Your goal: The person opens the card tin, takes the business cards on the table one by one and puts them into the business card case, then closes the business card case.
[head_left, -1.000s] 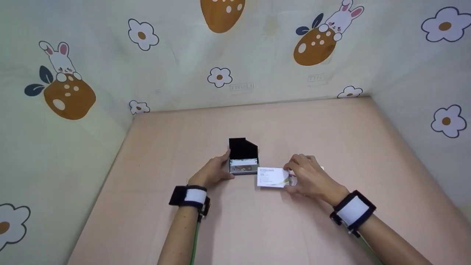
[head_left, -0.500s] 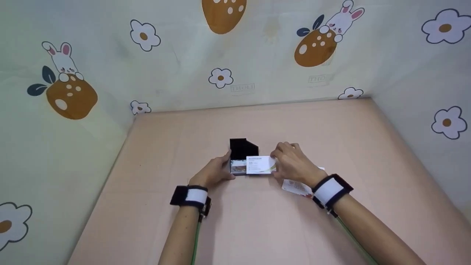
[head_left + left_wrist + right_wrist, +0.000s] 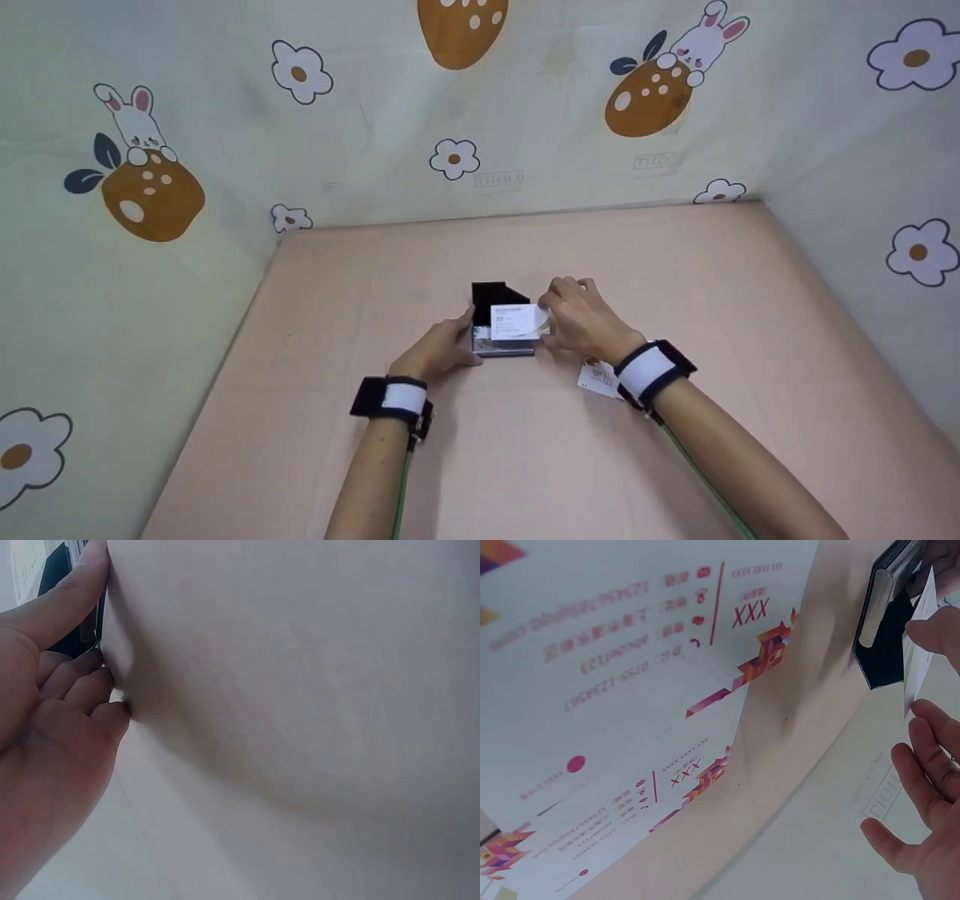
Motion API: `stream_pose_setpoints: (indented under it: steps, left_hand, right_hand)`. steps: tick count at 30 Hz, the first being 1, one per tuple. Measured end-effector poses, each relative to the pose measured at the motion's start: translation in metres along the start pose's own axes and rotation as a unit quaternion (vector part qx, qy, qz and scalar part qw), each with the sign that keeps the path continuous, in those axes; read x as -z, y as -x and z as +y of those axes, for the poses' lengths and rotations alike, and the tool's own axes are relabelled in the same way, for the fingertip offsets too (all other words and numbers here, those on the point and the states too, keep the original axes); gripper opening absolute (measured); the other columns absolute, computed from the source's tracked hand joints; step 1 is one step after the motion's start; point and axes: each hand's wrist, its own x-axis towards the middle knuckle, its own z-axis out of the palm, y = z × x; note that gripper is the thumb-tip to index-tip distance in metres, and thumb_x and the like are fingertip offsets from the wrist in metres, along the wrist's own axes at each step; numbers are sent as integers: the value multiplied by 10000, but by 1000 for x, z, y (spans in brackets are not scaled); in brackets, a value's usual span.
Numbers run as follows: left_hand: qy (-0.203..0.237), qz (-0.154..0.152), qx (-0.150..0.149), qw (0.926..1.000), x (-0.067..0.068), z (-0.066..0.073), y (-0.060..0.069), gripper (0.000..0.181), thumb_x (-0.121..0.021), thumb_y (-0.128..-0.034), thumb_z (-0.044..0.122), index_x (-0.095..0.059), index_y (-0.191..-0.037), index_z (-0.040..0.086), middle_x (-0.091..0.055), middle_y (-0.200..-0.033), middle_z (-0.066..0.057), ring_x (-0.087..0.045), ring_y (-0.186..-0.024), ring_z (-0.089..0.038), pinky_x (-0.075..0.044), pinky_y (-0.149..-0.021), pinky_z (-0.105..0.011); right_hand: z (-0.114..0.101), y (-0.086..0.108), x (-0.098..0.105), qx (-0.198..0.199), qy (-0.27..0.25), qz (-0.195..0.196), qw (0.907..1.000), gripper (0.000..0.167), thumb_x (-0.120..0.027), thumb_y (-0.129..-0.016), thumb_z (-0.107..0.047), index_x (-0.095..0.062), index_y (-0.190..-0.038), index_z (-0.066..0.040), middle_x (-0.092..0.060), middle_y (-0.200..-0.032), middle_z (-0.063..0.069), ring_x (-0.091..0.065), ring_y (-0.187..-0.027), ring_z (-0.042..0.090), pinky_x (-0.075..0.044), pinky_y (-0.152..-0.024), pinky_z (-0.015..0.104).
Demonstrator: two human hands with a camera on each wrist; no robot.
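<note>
A small card case (image 3: 510, 352) with its black lid (image 3: 487, 292) raised stands mid-table in the head view. The left hand (image 3: 435, 351) grips its left side, thumb at the near corner and fingers along the side. In the left wrist view that hand (image 3: 60, 705) covers much of the case. The right hand (image 3: 589, 319) pinches the right end of a white printed card (image 3: 516, 322) over the case. The right wrist view shows this card (image 3: 920, 645) edge-on between thumb and fingers of the right hand (image 3: 937, 757), beside the case (image 3: 889, 600).
Loose white cards (image 3: 598, 377) lie on the pink table (image 3: 510, 465), partly under the right wrist; printed cards (image 3: 630, 675) with pink text fill the left of the right wrist view. A patterned wall covering (image 3: 375, 150) encloses the back and sides.
The right hand has carried the white card leftward and upward in the view, from right of the case to over it. The cards below the right hand are more exposed. The left hand keeps its grip.
</note>
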Motion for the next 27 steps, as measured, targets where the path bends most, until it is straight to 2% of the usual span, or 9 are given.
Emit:
stream_pose_setpoints:
  steps: [9, 19, 27]
  left_hand:
    - [49, 6, 11, 10000, -2, -3, 0, 957, -795, -848, 180, -203, -1599, 183, -291, -1639, -102, -260, -1536, -289, -227, -1272, -436]
    - [36, 100, -227, 9997, -2, -2, -1, 929, -794, -845, 151, -242, -1592, 153, -368, -1600, -149, -317, -1509, -319, -239, -1267, -447]
    - [67, 71, -145, 9998, -1, 0, -1, 942, -787, -851, 143, -216, -1599, 178, -351, -1610, -140, -296, -1519, -311, -228, -1271, -447]
  right_hand:
    - [-8, -18, -10, -292, -112, -298, 9991, 526, -816, -786, -334, -688, -1179, -8, -622, -1115, 129, -581, -1082, 300, -454, -1030, 494]
    - [-12, -28, -20, -351, -203, -366, 9985, 465, -799, -783, -263, -688, -1151, -1, -630, -1129, 138, -582, -1100, 314, -445, -1019, 488]
    - [-13, -33, -22, -575, -378, -584, 9959, 460, -799, -789, -231, -685, -1165, 8, -625, -1149, 157, -583, -1100, 327, -446, -1009, 496]
